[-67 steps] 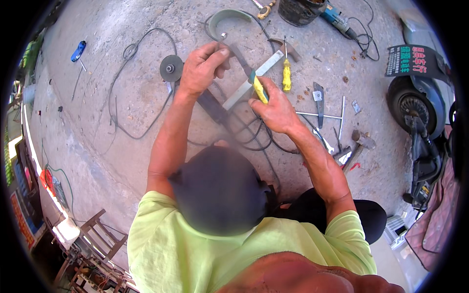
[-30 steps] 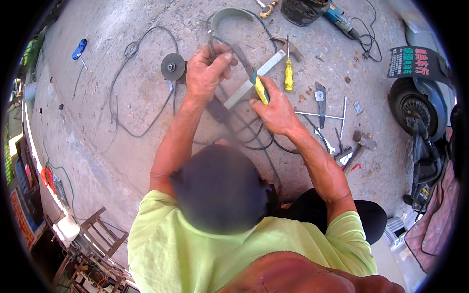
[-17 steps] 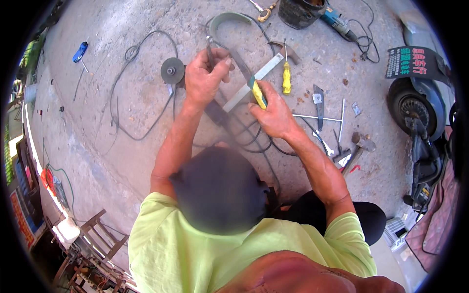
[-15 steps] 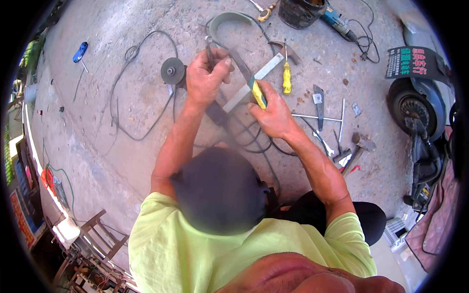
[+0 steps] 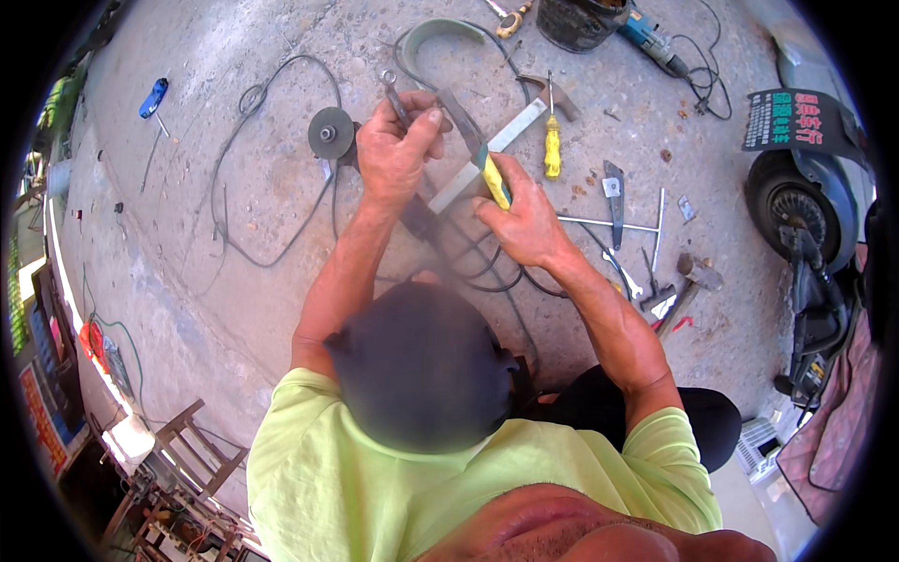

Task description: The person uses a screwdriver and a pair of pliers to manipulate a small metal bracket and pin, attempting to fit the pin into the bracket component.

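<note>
My left hand (image 5: 393, 155) is closed around a wrench (image 5: 390, 86), whose ring end sticks up beyond the fingers. My right hand (image 5: 521, 215) grips the yellow-and-green handle of a flat file (image 5: 457, 120). The file's dark blade slants up and left, its tip close to my left fingertips; whether they touch is unclear. Under the file a pale flat bar (image 5: 515, 126) runs diagonally, a curved claw hammer head (image 5: 552, 98) at its far end. Left of my left hand lies an angle grinder with a dark disc (image 5: 331, 133), its body partly hidden by my wrist.
A yellow-handled screwdriver (image 5: 552, 155), a T-shaped rod (image 5: 657, 229) and a hammer (image 5: 698, 272) lie to the right. Black cables loop over the concrete. A black bucket (image 5: 571, 28) and a teal power tool (image 5: 651, 42) stand far off. A scooter wheel (image 5: 788, 208) borders the right.
The wrench in my left hand has tilted, its ring end shifting slightly left. My right hand holds the file in nearly the same place.
</note>
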The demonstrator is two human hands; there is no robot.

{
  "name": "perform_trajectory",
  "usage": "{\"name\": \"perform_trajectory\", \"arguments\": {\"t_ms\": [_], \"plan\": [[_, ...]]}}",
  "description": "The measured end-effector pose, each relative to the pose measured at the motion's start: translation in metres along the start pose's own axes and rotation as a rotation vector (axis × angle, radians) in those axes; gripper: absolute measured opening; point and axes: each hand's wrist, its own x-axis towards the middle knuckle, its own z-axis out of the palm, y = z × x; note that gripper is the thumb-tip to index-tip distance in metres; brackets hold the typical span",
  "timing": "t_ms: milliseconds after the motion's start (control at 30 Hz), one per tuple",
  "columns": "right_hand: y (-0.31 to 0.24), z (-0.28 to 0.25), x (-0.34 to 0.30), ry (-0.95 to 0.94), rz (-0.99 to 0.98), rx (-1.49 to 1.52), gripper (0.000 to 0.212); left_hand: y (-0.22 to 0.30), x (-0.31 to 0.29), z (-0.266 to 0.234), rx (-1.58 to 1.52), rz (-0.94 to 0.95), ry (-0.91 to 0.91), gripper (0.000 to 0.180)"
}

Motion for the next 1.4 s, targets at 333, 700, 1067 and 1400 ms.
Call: {"name": "perform_trajectory", "arguments": {"t_ms": [333, 700, 1067, 1400], "plan": [[0.004, 0.003, -0.001, -0.063, -0.001, 0.099, 0.059, -0.001, -0.002, -0.005, 0.402, 0.242, 0.054, 0.019], [-0.009, -0.004, 0.0, -0.253, 0.145, 0.269, 0.057, 0.002, 0.007, -0.012, 0.515, 0.556, -0.021, 0.023], [-0.008, -0.004, -0.001, -0.312, 0.198, 0.34, 0.056, -0.002, 0.004, -0.007, 0.35, 0.396, -0.007, 0.015], [-0.006, -0.002, -0.002, -0.292, 0.173, 0.335, 0.056, 0.011, -0.001, -0.006, 0.456, 0.298, 0.006, 0.019]]}}
